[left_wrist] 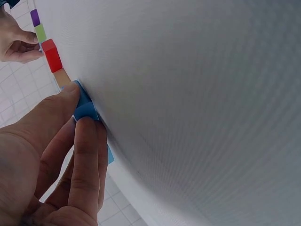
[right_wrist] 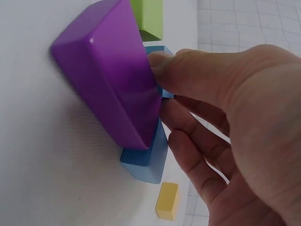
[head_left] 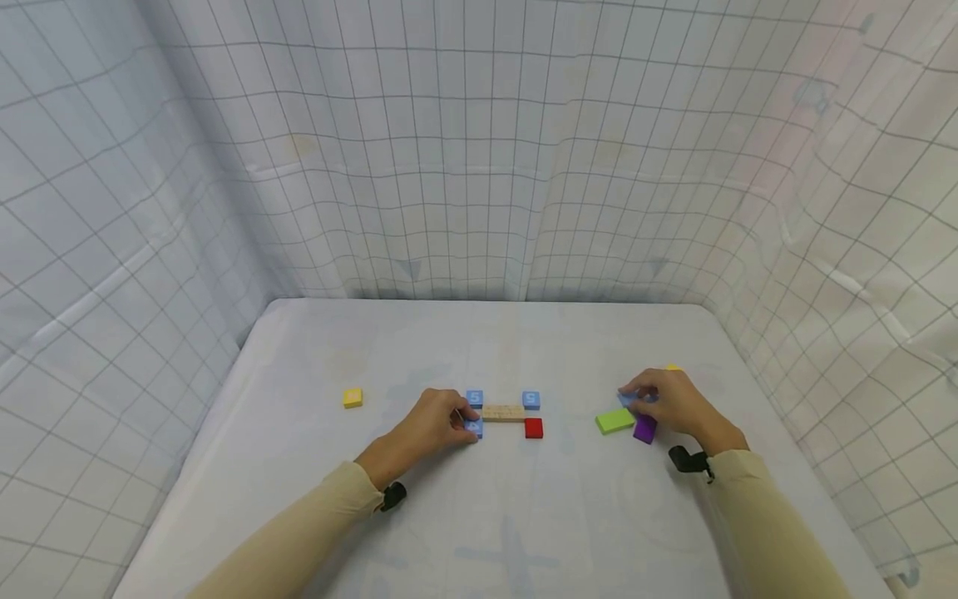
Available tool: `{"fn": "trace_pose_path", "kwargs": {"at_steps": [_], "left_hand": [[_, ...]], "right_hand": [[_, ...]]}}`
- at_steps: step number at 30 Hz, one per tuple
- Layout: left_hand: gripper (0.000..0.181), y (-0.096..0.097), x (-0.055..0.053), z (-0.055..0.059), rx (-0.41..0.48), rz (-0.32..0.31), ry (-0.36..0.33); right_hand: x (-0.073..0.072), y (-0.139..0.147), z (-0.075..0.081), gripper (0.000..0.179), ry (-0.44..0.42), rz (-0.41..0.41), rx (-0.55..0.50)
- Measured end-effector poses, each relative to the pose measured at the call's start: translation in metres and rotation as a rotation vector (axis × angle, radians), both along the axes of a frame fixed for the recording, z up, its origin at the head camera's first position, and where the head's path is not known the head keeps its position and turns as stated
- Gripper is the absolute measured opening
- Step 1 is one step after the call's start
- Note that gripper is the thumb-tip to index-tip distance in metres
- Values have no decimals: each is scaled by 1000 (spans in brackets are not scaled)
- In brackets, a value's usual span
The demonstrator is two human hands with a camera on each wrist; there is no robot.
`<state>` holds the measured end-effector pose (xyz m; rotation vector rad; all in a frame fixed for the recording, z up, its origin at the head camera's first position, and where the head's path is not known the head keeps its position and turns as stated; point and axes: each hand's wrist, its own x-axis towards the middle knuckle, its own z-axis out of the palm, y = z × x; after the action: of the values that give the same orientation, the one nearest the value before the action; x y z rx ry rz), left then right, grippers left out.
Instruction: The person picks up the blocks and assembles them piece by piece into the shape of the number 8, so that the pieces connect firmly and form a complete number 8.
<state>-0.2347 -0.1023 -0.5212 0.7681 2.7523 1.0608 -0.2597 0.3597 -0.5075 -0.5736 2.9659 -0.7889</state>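
My left hand (head_left: 428, 426) pinches a small blue number block (head_left: 474, 428) between thumb and fingertips, low at the tabletop. Just behind it sits another blue block (head_left: 475, 398) marked 5, and a plain wooden strip (head_left: 503, 413) lies to its right. At the strip's right end are a third blue block (head_left: 530, 400) and a red block (head_left: 534, 428). On the right side, my right hand (head_left: 677, 406) pinches a blue block (right_wrist: 165, 92), partly hidden behind a purple block (right_wrist: 108, 70). Left of the purple one lies a light green block (head_left: 614, 422).
A yellow block (head_left: 353, 398) lies by itself on the left of the white table (head_left: 509, 516). Beyond my right hand is another yellow block (right_wrist: 167, 201), with one more blue block (right_wrist: 145, 165) nearer. Grid-patterned curtains (head_left: 494, 150) enclose the back and sides.
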Motion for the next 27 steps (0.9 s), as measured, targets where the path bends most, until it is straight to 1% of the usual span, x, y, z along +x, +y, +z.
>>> {"fn": "trace_pose_path", "kwargs": {"at_steps": [2,3,5,7,9,10,11,12,14,18,19,23,26,27], "left_hand": [[23,-1,-1,-1,12,-4,2],[24,-3,-5,-10,26,-23,32],[24,-5,-8,-15,35,-36,47],[23,-7,-16,-30,33,-53,84],[23,-8,-18,-33,37,-63,92],[22,-6,-15,-25,32,-51,67],[22,-6,-14,-24,37,-49,61],[24,-8,-17,-30,43,-63,80],[24,-6,-9,-15,53,-49,48],[24,-4,-3,-7,26,-30,36],[23,0,1,1,12,-10,9],[22,0,2,3,-4,1,-4],[21,0,2,3,16,-2,0],[21,-2,-1,-3,27,-20,26]], "right_hand": [[-1,-1,1,24,-11,-9,-2],[-1,-2,1,24,-18,-18,-4],[-2,-2,1,23,-27,-25,-6],[-2,-3,1,23,-33,-27,-10],[-3,-3,1,23,-36,-30,-15],[-3,-4,1,23,-37,-29,-17],[-3,-4,1,23,-39,-29,-19],[-3,-5,1,23,-41,-27,-22],[-3,-6,1,22,-47,-34,-26],[-5,-9,0,20,-55,-38,-30],[-6,-9,0,19,-55,-39,-32],[-9,-12,-1,14,-58,-27,-39],[-12,-14,-2,12,-71,-27,-49],[-13,-15,-2,12,-75,-29,-52]]}}
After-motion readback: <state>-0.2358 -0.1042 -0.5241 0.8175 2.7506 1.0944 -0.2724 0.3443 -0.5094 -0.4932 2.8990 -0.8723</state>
